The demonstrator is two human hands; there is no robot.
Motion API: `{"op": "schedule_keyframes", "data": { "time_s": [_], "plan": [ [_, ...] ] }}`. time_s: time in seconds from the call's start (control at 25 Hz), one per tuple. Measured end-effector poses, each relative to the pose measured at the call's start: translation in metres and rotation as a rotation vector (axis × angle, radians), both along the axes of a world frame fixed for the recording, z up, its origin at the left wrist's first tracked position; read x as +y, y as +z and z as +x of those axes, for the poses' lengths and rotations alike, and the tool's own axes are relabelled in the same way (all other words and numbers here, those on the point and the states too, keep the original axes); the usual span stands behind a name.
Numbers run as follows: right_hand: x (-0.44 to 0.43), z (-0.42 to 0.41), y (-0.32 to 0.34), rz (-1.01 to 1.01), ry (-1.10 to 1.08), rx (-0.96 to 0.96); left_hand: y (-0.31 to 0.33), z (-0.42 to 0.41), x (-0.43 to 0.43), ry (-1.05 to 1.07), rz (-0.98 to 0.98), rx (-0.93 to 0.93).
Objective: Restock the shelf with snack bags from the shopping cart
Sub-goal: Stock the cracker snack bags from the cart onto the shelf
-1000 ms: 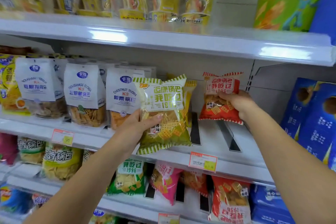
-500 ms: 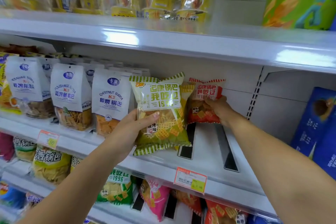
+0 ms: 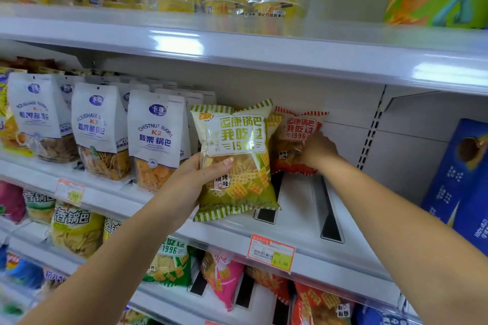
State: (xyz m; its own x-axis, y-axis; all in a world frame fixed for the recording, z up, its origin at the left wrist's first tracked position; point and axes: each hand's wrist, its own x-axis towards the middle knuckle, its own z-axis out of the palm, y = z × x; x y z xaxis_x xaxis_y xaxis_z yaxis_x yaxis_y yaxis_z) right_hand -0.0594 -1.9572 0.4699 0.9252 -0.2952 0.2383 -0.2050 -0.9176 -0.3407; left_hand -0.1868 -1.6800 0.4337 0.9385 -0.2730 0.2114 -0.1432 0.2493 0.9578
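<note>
Green crinkly bag [image 3: 235, 161] in left hand [image 3: 190, 182], shelf [image 3: 298, 221] smooth.

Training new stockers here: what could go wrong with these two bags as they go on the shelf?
The red bag is held upright far back, with bare shelf in front of it. Once the right hand lets go, it may tip forward. The green bag, gripped by the left hand at one side only, hangs near the shelf's front and overlaps a divider. It could land across lanes or slide off.
</note>
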Motion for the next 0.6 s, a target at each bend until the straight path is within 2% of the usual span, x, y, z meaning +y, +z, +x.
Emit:
{"op": "schedule_keyframes", "data": {
  "time_s": [0.12,0.24,0.32,0.36,0.4,0.44,0.52,0.56,0.6],
  "plan": [
    [0.002,0.009,-0.016,0.239,-0.044,0.018,0.002,-0.001,-0.008,-0.012,0.002,-0.004],
    [0.005,-0.005,-0.012,0.158,0.046,0.174,0.003,0.003,-0.02,-0.046,0.028,-0.037],
    [0.008,-0.021,0.013,0.028,0.036,0.099,0.007,0.01,-0.031,-0.076,0.077,-0.065],
    [0.009,-0.031,0.027,0.023,0.018,0.014,0.009,0.015,-0.038,-0.091,0.102,-0.078],
    [0.009,-0.046,0.041,0.107,0.053,-0.086,0.011,0.02,-0.047,-0.095,0.117,-0.082],
    [0.008,-0.06,0.05,0.32,0.135,-0.146,0.014,0.025,-0.056,-0.092,0.134,-0.082],
    [0.005,-0.091,0.053,1.003,0.334,-0.045,0.019,0.033,-0.079,-0.06,0.185,-0.118],
    [0.001,-0.1,0.05,1.229,0.392,-0.027,0.024,0.035,-0.091,-0.049,0.212,-0.151],
    [-0.001,-0.104,0.045,1.318,0.417,-0.048,0.027,0.04,-0.103,-0.04,0.247,-0.191]
  ]
}}
